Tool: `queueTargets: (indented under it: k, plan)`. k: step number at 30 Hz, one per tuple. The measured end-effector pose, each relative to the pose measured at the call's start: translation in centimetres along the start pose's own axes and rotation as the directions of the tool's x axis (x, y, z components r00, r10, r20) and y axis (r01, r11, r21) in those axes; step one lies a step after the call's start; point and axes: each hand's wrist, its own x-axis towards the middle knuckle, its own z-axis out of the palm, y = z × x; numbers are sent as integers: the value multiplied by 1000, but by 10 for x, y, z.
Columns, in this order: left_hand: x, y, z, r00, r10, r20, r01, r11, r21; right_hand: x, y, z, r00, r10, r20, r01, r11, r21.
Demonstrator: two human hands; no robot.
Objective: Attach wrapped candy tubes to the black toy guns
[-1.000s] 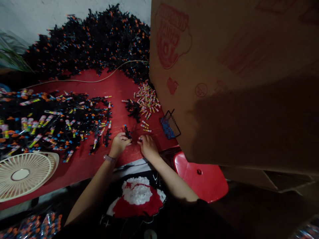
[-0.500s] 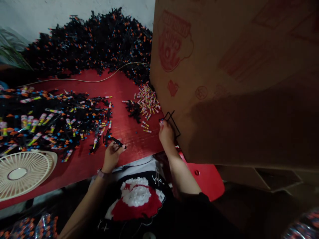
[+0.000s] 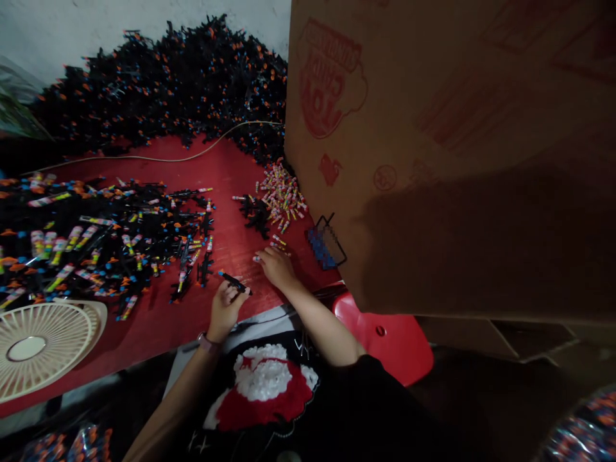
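My left hand (image 3: 225, 311) is closed on a slim black toy part (image 3: 235, 282) with a blue end, held just over the front of the red table (image 3: 226, 231). To its right my right hand (image 3: 278, 267) is low over the tabletop, fingers drawn together and pointing left. A small pale, bluish spot shows at its fingertips, too small to name. Just beyond that hand lie several small pink-and-yellow labelled tubes (image 3: 282, 199) in a heap. Beside them is a little pile of black toy parts (image 3: 255, 215).
A large cardboard box (image 3: 433, 160) rises on the right, with a black wire frame (image 3: 341, 247) around a blurred blue patch before it. Black-and-orange toys (image 3: 168, 83) are heaped at the back; assembled ones (image 3: 96, 237) lie left. A cream fan (image 3: 43, 350) stands front left, a red stool (image 3: 385, 337) right.
My right hand has moved left from the wire frame to the tabletop by the tubes. My left hand has shifted slightly right and down with the black toy part.
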Motion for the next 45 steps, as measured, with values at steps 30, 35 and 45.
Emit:
queueTargets:
  k: [30, 35, 45]
  plan:
    - [-40, 75, 21, 924, 327, -197, -356, 925, -136, -88, -68, -47, 985, -8, -170, 132, 667, 733]
    - [-43, 80, 22, 917, 347, -198, -379, 912, -158, -88, -71, -54, 960, -62, -274, 243, 672, 699]
    - [-45, 66, 29, 910, 329, -251, -376, 911, -170, -91, -72, -60, 949, -111, -296, 281, 726, 628]
